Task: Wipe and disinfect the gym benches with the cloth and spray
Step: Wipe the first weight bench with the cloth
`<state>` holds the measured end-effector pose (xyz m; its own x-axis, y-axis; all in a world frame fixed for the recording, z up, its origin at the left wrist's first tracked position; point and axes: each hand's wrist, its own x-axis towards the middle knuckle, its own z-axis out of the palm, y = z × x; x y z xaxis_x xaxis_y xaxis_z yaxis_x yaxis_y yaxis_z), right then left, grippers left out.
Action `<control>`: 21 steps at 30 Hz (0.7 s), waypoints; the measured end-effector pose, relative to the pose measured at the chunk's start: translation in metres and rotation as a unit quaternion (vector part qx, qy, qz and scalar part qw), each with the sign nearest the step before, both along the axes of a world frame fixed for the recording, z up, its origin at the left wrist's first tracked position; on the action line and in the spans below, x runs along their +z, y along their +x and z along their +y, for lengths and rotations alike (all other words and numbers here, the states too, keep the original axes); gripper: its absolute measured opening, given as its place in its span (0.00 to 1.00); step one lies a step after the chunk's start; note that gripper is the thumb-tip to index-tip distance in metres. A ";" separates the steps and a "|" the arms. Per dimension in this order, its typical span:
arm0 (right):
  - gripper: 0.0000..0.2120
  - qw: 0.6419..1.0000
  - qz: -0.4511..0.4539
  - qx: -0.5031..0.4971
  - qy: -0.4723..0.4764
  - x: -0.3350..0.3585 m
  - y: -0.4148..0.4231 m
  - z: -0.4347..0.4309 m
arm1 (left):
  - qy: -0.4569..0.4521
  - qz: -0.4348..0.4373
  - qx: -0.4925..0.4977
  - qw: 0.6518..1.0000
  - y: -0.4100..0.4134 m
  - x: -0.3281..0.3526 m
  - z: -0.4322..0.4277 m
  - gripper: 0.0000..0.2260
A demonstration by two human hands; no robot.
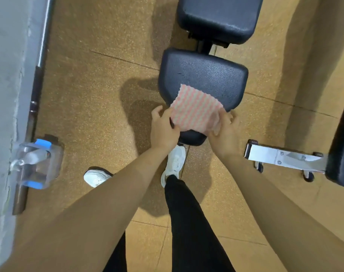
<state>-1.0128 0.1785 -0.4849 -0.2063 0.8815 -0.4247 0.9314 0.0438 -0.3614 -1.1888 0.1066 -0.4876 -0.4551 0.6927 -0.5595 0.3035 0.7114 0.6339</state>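
My left hand (163, 130) and right hand (225, 132) each pinch a side of the pink-striped cloth (196, 108), which lies on the bench seat (202, 75). The cloth's blurred edge partly hides my right fingers.

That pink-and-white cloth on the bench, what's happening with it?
A person stands at the near end of a dark blue padded gym bench seat, holding a pink-and-white striped cloth spread on it. The left hand pinches the cloth's left edge and the right hand grips its right side. A clear spray bottle with blue bands sits on the tan floor by the wall, untouched.
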 end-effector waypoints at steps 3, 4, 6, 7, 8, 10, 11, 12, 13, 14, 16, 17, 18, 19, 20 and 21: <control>0.26 0.984 -0.003 0.160 0.080 -0.013 -0.011 -0.001 | 0.038 0.089 -0.028 0.995 -0.015 -0.007 0.018 0.21; 0.27 0.974 0.004 0.210 0.081 -0.019 -0.015 0.000 | 0.047 0.106 -0.042 0.992 -0.024 -0.008 0.028 0.22; 0.28 0.960 -0.001 0.273 0.063 -0.033 -0.023 0.005 | 0.055 0.127 -0.068 0.988 -0.045 -0.014 0.050 0.24; 0.29 0.956 -0.011 0.287 0.055 -0.040 -0.027 0.007 | 0.052 0.135 -0.089 0.985 -0.055 -0.019 0.062 0.26; 0.30 0.953 -0.021 0.298 0.053 -0.048 -0.031 0.010 | 0.048 0.141 -0.117 0.982 -0.064 -0.023 0.072 0.26; 0.31 0.942 -0.036 0.327 0.066 -0.057 -0.036 0.019 | 0.044 0.143 -0.162 0.975 -0.075 -0.031 0.087 0.27; 0.32 0.938 -0.038 0.336 0.076 -0.060 -0.036 0.025 | 0.043 0.140 -0.173 0.974 -0.078 -0.034 0.090 0.27; 0.33 0.937 -0.041 0.336 0.084 -0.063 -0.034 0.034 | 0.042 0.139 -0.183 0.972 -0.079 -0.034 0.091 0.26; 0.33 0.942 -0.047 0.321 0.092 -0.065 -0.031 0.045 | 0.041 0.138 -0.194 0.970 -0.079 -0.033 0.090 0.26; 0.33 0.950 -0.055 0.292 0.096 -0.067 -0.028 0.056 | 0.039 0.138 -0.204 0.968 -0.080 -0.031 0.088 0.26; 0.34 0.967 -0.072 0.222 0.102 -0.069 -0.023 0.082 | 0.027 0.137 -0.217 0.966 -0.084 -0.026 0.087 0.27; 0.34 0.973 -0.078 0.191 0.101 -0.068 -0.021 0.094 | 0.020 0.139 -0.223 0.965 -0.087 -0.024 0.088 0.27; 0.34 0.979 -0.081 0.164 0.095 -0.067 -0.020 0.105 | 0.015 0.142 -0.228 0.963 -0.089 -0.022 0.089 0.28; 0.34 0.983 -0.084 0.139 0.083 -0.067 -0.021 0.114 | 0.012 0.145 -0.232 0.962 -0.091 -0.022 0.090 0.28; 0.34 0.987 -0.088 0.112 0.071 -0.066 -0.023 0.122 | 0.011 0.146 -0.237 0.960 -0.092 -0.021 0.091 0.28; 0.34 0.990 -0.093 0.086 0.063 -0.066 -0.027 0.126 | 0.011 0.147 -0.243 0.959 -0.093 -0.021 0.093 0.28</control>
<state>-1.0402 0.3045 -0.5513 -0.2858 0.8891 -0.3577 0.9564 0.2411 -0.1649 -1.2821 0.1991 -0.5091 -0.2118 0.8732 -0.4389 0.7635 0.4282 0.4835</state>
